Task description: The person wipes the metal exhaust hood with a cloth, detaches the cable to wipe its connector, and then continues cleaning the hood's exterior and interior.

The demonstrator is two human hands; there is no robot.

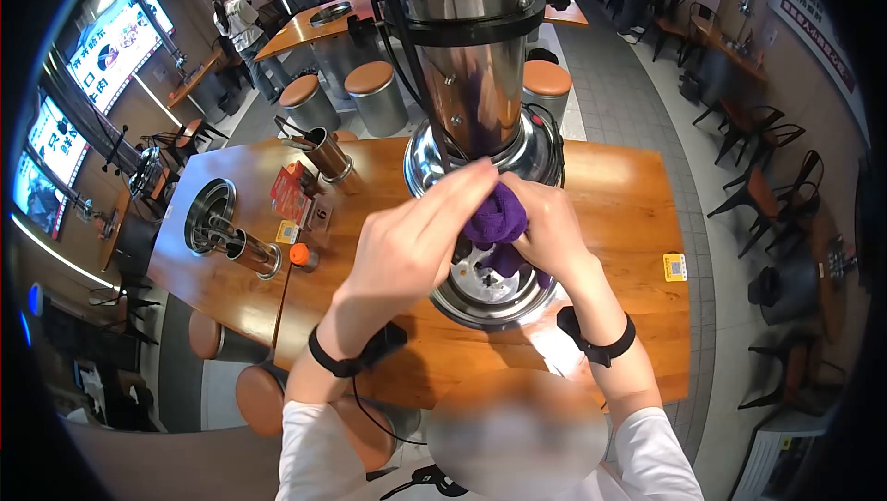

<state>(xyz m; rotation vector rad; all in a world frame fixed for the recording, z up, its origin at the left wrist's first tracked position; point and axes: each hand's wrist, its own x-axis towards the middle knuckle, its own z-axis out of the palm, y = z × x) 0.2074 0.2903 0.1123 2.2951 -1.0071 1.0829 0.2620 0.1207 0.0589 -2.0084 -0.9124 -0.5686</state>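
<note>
A bunched purple cloth (499,216) is between my two hands, above the round metal grill well (480,320) in the wooden table. My left hand (407,241) presses against the cloth from the left, its fingers long and close together; its thumb is mostly hidden. On the other side, my right hand (547,229) has its fingers curled round the cloth. A loose end of the cloth hangs down over the well. Just beyond my hands stands a shiny metal exhaust pipe (476,95) with a wide flared hood at its bottom.
On the table's left stand a metal utensil holder (327,154), another holder (254,254), an orange-capped jar (302,257) and a red box (290,192). A yellow code sticker (675,267) is at the right. Stools (376,95) and people (242,30) are farther off.
</note>
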